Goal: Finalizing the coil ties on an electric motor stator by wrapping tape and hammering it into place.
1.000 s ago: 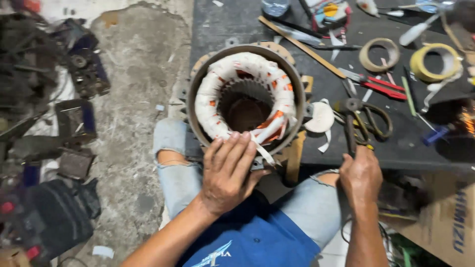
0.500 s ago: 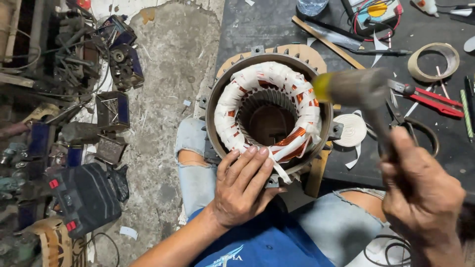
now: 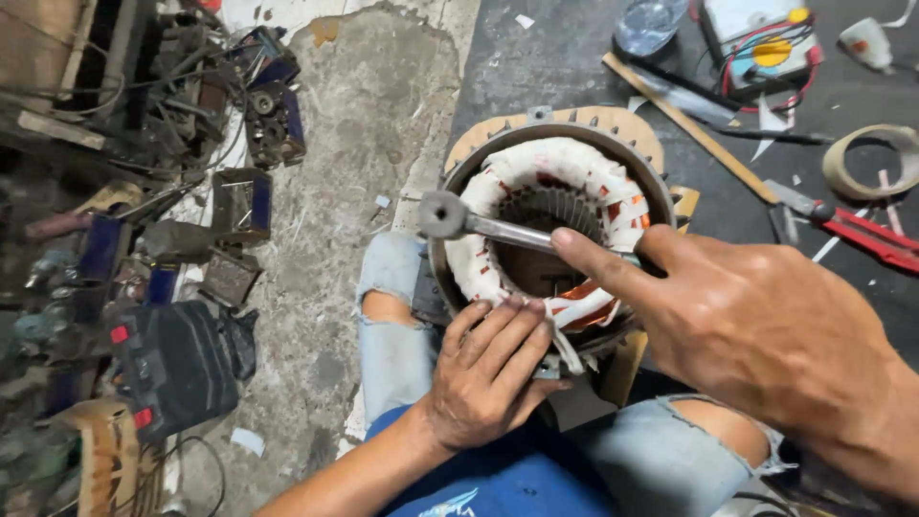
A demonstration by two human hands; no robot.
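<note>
A round motor stator (image 3: 536,182) with white-wrapped windings and orange tape rests against my knees on the floor. My left hand (image 3: 488,369) lies flat on its near rim, fingers pressing the winding. Over the stator, my right hand (image 3: 747,325) grips a small metal hammer (image 3: 459,218) by its handle. The index finger stretches along the handle, and the hammer head hangs above the stator's left rim.
Scrap motor parts and dark boxes (image 3: 182,364) crowd the left side on bare concrete. On the dark mat lie a wooden stick (image 3: 689,120), red-handled pliers (image 3: 862,230), a tape roll (image 3: 866,163), a meter with red leads (image 3: 766,38) and a bottle (image 3: 649,21).
My right hand picked up the hammer from the right side, raised it, then swung it down and left over the stator. The left hand stayed on the near rim.
</note>
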